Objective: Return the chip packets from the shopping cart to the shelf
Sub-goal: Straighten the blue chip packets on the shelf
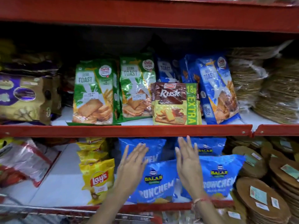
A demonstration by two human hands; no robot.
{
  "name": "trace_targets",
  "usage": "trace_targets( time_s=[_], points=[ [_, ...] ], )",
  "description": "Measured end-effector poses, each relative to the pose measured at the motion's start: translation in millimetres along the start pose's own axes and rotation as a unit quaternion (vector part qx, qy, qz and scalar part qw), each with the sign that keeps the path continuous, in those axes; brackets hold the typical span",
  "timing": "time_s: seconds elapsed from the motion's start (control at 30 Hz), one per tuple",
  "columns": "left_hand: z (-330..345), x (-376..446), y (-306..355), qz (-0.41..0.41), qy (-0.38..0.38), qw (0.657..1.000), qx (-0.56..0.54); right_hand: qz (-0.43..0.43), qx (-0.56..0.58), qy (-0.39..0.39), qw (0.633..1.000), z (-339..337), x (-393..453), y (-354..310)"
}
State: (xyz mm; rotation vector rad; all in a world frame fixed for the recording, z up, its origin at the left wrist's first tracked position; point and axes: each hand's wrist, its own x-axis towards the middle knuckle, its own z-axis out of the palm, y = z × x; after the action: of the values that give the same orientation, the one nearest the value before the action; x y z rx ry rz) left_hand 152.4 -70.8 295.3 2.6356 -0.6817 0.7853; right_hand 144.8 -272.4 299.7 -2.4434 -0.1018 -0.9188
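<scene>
I've got both palms flat and empty, left hand (pixel 131 162) and right hand (pixel 188 160) flanking the blue packet (pixel 155 180) on the lower shelf (pixel 145 206), apparently just placed; next, the cart (pixel 80 215) below.

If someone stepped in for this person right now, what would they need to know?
Left hand: open, empty, fingers spread beside the front blue Balaji packet.
Right hand: open, empty, at that packet's other side.
Things: blue packets stand on the lower shelf, a second stack to the right, yellow Lay's packets to the left.
Done: these packets are on the shelf.
Left: only the cart's rim shows at the bottom, so check it for more packets.
</scene>
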Motion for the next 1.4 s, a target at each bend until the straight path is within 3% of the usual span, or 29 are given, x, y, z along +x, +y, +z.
trace_targets(
  time_s=[0.2,0.3,0.4,0.5,0.6,0.77,0.83,0.93,1.13,1.33,1.4],
  points=[
    [-46,-61,-110,-0.116,-0.042,0.989,0.086,-0.047,-0.001,0.025,0.999,61,-11,-106],
    [-45,-84,-145,-0.145,-0.079,0.977,0.135,-0.104,-0.017,-0.067,0.992,97,-25,-143],
    [-39,-92,-165,-0.133,-0.049,0.972,0.189,-0.143,-0.111,-0.186,0.966,133,-24,-164],
    [-39,-85,-175,-0.131,-0.102,0.967,0.194,-0.150,-0.197,-0.245,0.937,152,-18,-175],
    [-52,-77,-182,-0.115,-0.107,0.972,0.173,-0.172,-0.248,-0.255,0.918,145,-20,-189],
    [-61,-84,-216,-0.098,-0.136,0.974,0.154,-0.176,-0.223,-0.226,0.932,145,-25,-213],
    [-61,-89,-225,-0.104,-0.143,0.974,0.144,-0.168,-0.241,-0.261,0.920,153,-28,-220],
    [-66,-90,-220,-0.108,-0.131,0.979,0.115,-0.163,-0.225,-0.305,0.911,166,-27,-216],
    [-47,-80,-187,-0.052,-0.098,0.990,0.091,-0.140,-0.171,-0.269,0.937,143,-27,-171],
    [-29,-37,-118,0.013,-0.167,0.984,0.053,-0.093,-0.164,-0.204,0.961,81,-15,-95],
    [-22,-24,-95,0.010,-0.175,0.984,0.038,-0.080,-0.181,-0.214,0.957,59,-9,-68]
  ],
)
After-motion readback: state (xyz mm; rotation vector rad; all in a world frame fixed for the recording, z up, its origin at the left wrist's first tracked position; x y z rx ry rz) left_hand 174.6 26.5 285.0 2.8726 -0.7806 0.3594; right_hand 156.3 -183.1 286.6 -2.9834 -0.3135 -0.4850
